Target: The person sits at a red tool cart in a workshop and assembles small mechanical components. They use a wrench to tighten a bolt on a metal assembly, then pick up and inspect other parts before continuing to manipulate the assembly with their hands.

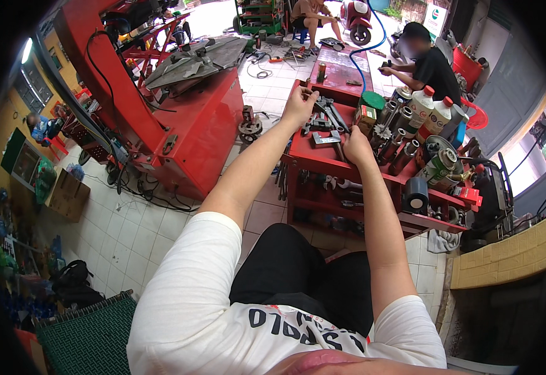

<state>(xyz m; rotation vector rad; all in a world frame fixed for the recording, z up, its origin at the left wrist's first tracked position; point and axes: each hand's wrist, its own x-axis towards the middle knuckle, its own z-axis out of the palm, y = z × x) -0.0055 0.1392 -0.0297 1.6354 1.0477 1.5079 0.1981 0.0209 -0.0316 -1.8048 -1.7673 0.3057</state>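
My left hand [299, 106] reaches over the far left part of a red tool cart [323, 164], fingers curled near a small part at the cart's rim; whether it grips anything is unclear. My right hand [355, 147] rests on the cart's top tray with fingers bent down among metal tools, next to a hammer-like tool [326, 140] and pliers [330, 112]. What the right hand holds is hidden under it. Sockets and metal cylinders [393, 145] lie just right of it.
White oil bottles [428, 111] and a green can [439, 167] stand at the cart's right. A red machine [191, 125] stands on the left. A person in black [432, 69] sits behind the cart; another sits farther back. A black bag [73, 281] lies on the tiled floor.
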